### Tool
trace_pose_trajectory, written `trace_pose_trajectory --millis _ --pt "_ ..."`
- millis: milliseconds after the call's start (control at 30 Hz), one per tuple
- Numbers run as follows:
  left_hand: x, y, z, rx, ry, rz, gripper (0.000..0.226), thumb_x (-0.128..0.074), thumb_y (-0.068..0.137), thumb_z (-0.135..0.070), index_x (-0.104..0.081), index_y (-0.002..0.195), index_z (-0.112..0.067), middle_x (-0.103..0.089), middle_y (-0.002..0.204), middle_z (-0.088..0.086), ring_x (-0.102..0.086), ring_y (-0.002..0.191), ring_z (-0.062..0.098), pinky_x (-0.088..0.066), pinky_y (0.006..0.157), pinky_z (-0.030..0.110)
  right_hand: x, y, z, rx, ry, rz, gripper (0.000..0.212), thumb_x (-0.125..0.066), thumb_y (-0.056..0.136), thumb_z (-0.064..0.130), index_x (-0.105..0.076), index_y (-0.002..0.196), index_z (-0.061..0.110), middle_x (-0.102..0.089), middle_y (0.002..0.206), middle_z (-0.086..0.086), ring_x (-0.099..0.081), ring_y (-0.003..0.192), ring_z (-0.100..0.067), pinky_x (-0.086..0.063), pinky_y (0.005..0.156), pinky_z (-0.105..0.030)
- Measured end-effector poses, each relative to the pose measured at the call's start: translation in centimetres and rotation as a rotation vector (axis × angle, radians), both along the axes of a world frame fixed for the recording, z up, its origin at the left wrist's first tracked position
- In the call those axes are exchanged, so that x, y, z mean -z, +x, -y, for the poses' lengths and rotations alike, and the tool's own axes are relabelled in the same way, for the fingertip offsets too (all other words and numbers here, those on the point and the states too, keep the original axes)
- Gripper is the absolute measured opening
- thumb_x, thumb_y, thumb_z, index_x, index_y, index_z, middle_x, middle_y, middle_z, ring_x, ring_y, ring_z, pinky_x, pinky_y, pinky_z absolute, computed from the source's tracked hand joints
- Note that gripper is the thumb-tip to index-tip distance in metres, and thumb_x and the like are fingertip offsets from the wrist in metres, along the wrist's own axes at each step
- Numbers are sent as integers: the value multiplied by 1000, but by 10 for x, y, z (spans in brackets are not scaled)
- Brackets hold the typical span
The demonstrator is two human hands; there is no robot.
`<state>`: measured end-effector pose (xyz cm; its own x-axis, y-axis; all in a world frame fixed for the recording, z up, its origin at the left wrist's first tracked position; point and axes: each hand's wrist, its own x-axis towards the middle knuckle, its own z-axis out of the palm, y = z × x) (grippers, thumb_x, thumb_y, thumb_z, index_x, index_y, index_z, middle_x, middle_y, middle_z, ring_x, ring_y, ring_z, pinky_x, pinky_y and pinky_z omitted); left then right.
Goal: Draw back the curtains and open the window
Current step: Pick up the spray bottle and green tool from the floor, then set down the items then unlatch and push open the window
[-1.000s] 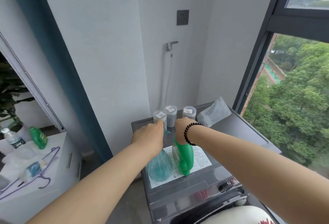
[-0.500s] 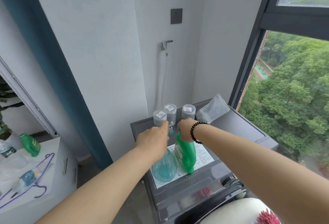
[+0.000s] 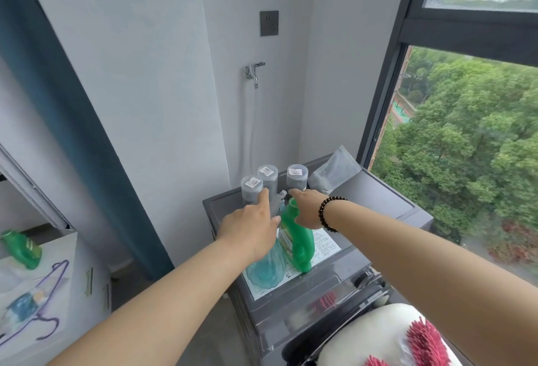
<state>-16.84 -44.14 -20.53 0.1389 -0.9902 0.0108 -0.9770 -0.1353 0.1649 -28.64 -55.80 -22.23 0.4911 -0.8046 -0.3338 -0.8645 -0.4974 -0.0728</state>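
Observation:
A teal curtain (image 3: 58, 109) hangs bunched along the wall at the left. The dark-framed window (image 3: 387, 94) fills the right side, with trees showing through its glass (image 3: 465, 147). Both hands are stretched over a grey washing machine (image 3: 384, 202) between the two. My left hand (image 3: 250, 226) hovers with fingers spread over a blue spray bottle (image 3: 266, 271). My right hand (image 3: 305, 208), with a dark bead bracelet on the wrist, has its fingers extended just above a green bottle (image 3: 300, 243). Neither hand grips anything. Both are far from the curtain and the window.
Three lidded grey jars (image 3: 267, 175) and a grey pouch (image 3: 334, 170) stand at the back of the machine. A tap (image 3: 254, 70) and a socket (image 3: 269, 23) are on the wall. A white cabinet (image 3: 58, 272) at the left bears another green bottle (image 3: 21, 249) and a purple hanger (image 3: 49, 301).
Both hands were closed around the tops of the spray bottle and the green bottle; now their fingers are spread and lifted off. The view has tilted up slightly.

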Motion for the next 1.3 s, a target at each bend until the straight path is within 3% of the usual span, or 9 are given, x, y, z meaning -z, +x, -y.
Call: trace_pose_trajectory --millis 167,333,500,700,800,1000,1133,1300 --pt "1 -1 -3 16 20 -47 65 -38 101 -40 -3 152 -21 -57 130 10 -59 112 32 -46 82 41 -4 -15 -4 7 8 21 71 -55 92 16 -15 151 12 -47 140 -11 -48 125 -28 -47 100 -38" --pt "-1 1 -5 37 33 -75 68 -41 100 -39 -1 152 -21 -53 135 9 -58 115 31 -47 85 42 -6 -26 -11 48 -14 121 83 -62 88 17 -6 149 17 -51 129 -13 -56 109 -28 -52 90 -39" --pt "-4 10 -10 96 47 -99 72 -42 99 -39 2 153 -21 -43 146 9 -53 122 31 -48 92 44 -19 -37 -23 87 -81 208 94 -62 90 21 9 151 20 -42 137 -13 -57 109 -29 -51 92 -39" --pt "-13 13 -17 184 -6 -119 78 -46 98 -39 4 154 -17 -4 162 4 -22 146 27 -35 111 45 -34 -57 -46 133 -190 187 91 -58 92 27 10 152 19 -30 146 -9 -58 103 -27 -51 85 -37" --pt "-20 9 -19 239 -39 -118 81 -48 97 -38 5 154 -16 2 163 3 -12 148 24 -28 116 43 -40 -69 -59 173 -232 191 91 -59 91 29 9 152 20 -25 149 -8 -57 105 -27 -52 87 -40" --pt "-38 -16 -27 332 -83 -102 76 -47 98 -37 0 153 -15 -2 162 5 -10 148 25 -23 115 40 -54 -101 -86 161 -327 112 94 -59 91 38 9 152 19 -17 154 -8 -43 127 -29 -45 99 -42" --pt "-48 -37 -24 377 -90 -95 78 -46 98 -38 3 154 -15 4 163 6 2 150 23 -13 120 40 -71 -123 -97 169 -427 68 94 -57 90 45 8 153 19 -11 158 -9 -26 140 -29 -27 114 -44" --pt "-61 -74 -16 454 -96 -75 78 -45 98 -39 4 154 -14 6 163 7 6 150 24 -9 120 39 -83 -162 -111 246 -501 40 95 -55 89 51 10 152 22 2 160 -11 -3 147 -31 -12 118 -50"
